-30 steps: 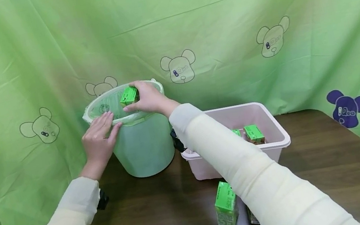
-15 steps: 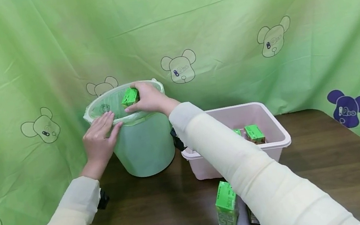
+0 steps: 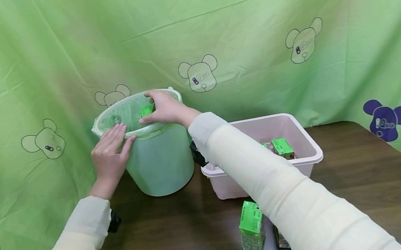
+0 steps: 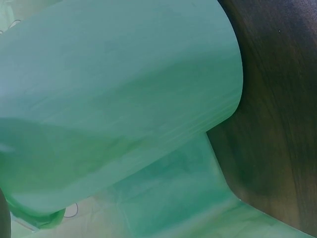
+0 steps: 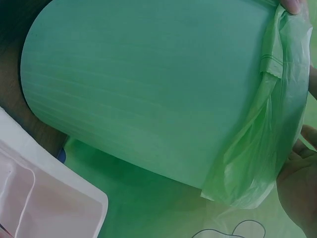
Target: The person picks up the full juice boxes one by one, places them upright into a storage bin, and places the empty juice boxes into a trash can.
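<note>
A pale green bin, lined with a thin green bag, stands on the table. Over its mouth is my right hand, thumb and fingers spread apart. Just below them, inside the bin, shows a small drink carton with a bright green top, apart from the index fingertip and partly hidden by the hand. My left hand rests on the near left rim with its fingers straight. The right wrist view shows the bag's edge folded over the rim beside my right hand.
Right of the bin, a pale pink tub contains green-topped cartons, partly behind my right sleeve. One carton stands on the wooden table in front; another is mostly hidden by the sleeve. A green printed curtain hangs behind.
The carton at my right hand was held between thumb and fingers; now it sits lower in the bin, away from the fingertips. My left hand stays on the rim.
</note>
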